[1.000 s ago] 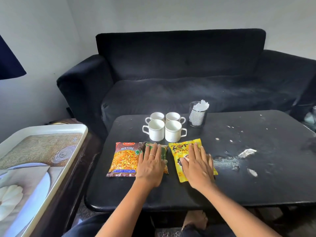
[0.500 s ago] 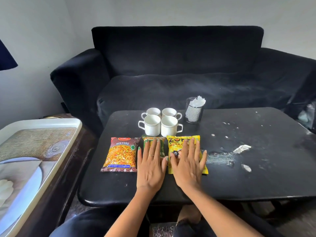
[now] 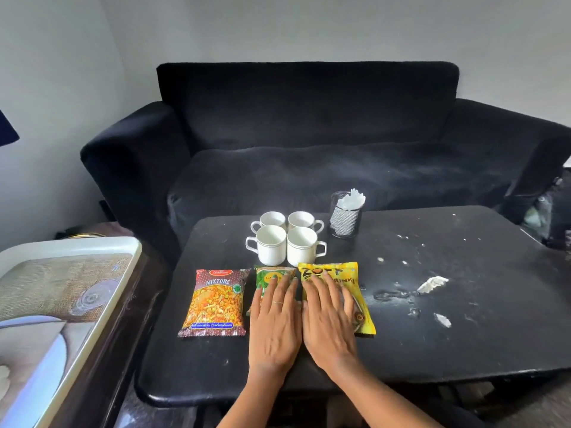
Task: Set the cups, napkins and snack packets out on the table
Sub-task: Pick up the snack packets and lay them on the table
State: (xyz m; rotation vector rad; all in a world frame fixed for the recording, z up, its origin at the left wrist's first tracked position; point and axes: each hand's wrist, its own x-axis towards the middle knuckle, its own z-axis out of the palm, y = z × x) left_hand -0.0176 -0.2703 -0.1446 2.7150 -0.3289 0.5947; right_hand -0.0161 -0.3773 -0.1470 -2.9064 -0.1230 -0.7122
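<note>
Three snack packets lie in a row on the black table [image 3: 432,341]: a red "Mixture" packet [image 3: 216,302], a green packet [image 3: 268,279] and a yellow packet [image 3: 346,279]. My left hand [image 3: 275,322] lies flat, fingers straight, on the green packet. Flat beside it, my right hand [image 3: 329,319] rests on the yellow packet. Behind the packets stand several white cups [image 3: 287,240] in a tight square. A black mesh holder with white napkins [image 3: 346,216] stands to their right.
A black sofa [image 3: 309,156] runs behind the table. At the left, a white tray [image 3: 77,251] with a printed picture sits on a dark side table. White scraps and smears [image 3: 431,284] mark the table's right half.
My two hands have closed together side by side on the green and yellow packets. The yellow packet now lies straighter, close against the green one.
</note>
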